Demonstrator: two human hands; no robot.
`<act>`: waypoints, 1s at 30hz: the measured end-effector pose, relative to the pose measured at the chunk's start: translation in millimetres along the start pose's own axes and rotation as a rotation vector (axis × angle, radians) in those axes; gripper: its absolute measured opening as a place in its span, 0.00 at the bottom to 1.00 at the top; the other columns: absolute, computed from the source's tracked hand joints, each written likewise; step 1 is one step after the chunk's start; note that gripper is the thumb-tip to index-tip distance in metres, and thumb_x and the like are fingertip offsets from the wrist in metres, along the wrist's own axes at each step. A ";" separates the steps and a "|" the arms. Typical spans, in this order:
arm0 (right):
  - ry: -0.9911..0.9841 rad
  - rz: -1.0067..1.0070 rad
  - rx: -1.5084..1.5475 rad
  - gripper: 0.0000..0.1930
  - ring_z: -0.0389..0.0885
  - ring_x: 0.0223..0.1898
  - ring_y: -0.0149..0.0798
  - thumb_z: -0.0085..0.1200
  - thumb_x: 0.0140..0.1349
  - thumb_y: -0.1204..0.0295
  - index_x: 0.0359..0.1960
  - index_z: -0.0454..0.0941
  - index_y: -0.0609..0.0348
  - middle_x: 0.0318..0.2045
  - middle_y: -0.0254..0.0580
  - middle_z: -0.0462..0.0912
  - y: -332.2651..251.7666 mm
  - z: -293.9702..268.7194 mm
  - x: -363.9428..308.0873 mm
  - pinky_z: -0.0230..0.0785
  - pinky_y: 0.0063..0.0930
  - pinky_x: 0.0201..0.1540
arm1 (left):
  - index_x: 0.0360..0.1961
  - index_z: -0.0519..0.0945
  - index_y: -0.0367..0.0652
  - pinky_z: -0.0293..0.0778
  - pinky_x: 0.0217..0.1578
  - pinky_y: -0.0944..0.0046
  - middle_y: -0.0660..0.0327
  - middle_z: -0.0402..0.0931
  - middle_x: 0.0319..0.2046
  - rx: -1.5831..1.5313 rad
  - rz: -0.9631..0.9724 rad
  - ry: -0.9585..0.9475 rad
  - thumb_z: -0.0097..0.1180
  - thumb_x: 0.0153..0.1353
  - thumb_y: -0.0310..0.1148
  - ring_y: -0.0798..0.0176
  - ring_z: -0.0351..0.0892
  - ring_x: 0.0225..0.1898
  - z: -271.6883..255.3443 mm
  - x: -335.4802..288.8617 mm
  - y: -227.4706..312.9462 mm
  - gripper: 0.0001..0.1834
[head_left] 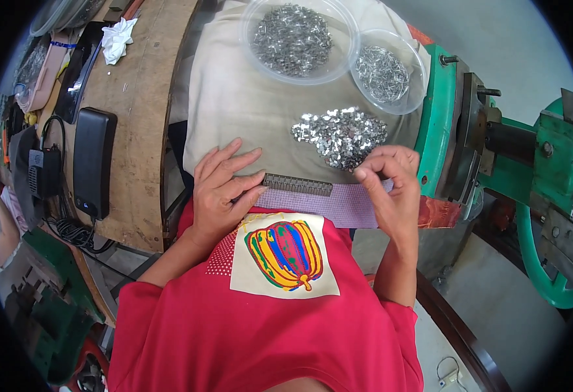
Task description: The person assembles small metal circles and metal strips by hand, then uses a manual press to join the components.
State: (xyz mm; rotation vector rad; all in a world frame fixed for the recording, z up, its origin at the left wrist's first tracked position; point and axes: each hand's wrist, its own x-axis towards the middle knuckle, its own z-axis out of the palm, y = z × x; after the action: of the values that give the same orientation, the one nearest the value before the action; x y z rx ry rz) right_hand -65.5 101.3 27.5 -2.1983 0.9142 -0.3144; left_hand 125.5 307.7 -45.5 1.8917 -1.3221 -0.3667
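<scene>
Left hand (224, 186) pinches a dark slotted metal bar (297, 184). Right hand (394, 186) curls beside shiny silver metal pieces (342, 134), grasp unclear.

No readable text, no legible labels, numbers or signs

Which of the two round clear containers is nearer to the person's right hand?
The smaller container, at the right, beside the green machine. The larger container, at its left, stands farther from the right hand.
</scene>
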 end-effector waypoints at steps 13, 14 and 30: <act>0.346 -0.317 -0.358 0.04 0.70 0.45 0.43 0.67 0.54 0.73 0.31 0.86 0.55 0.34 0.35 0.82 0.0 -13.0 79.1 0.58 0.35 0.53 | 0.34 0.88 0.48 0.61 0.63 0.47 0.64 0.82 0.53 0.017 0.018 0.020 0.72 0.47 0.32 0.53 0.72 0.64 1.2 0.0 -0.1 0.11; 0.301 -0.293 -0.368 0.04 0.70 0.45 0.43 0.67 0.53 0.73 0.31 0.86 0.55 0.34 0.35 0.82 -3.1 -12.8 70.5 0.58 0.36 0.53 | 0.34 0.88 0.48 0.61 0.63 0.47 0.64 0.82 0.53 0.016 0.022 0.022 0.72 0.47 0.32 0.53 0.72 0.64 1.7 0.4 -0.3 0.11; -0.050 -0.047 -0.182 0.09 0.66 0.52 0.42 0.72 0.45 0.67 0.31 0.89 0.49 0.39 0.28 0.80 -2.9 31.0 -14.6 0.56 0.39 0.56 | 0.34 0.87 0.48 0.60 0.64 0.46 0.64 0.81 0.54 0.027 0.027 0.018 0.72 0.47 0.32 0.53 0.71 0.64 1.3 0.6 0.4 0.11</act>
State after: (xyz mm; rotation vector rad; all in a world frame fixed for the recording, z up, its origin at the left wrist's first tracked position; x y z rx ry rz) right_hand -60.1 129.3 8.2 -2.3864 0.8950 -0.2044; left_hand 124.7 306.6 -45.9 1.8936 -1.3448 -0.3186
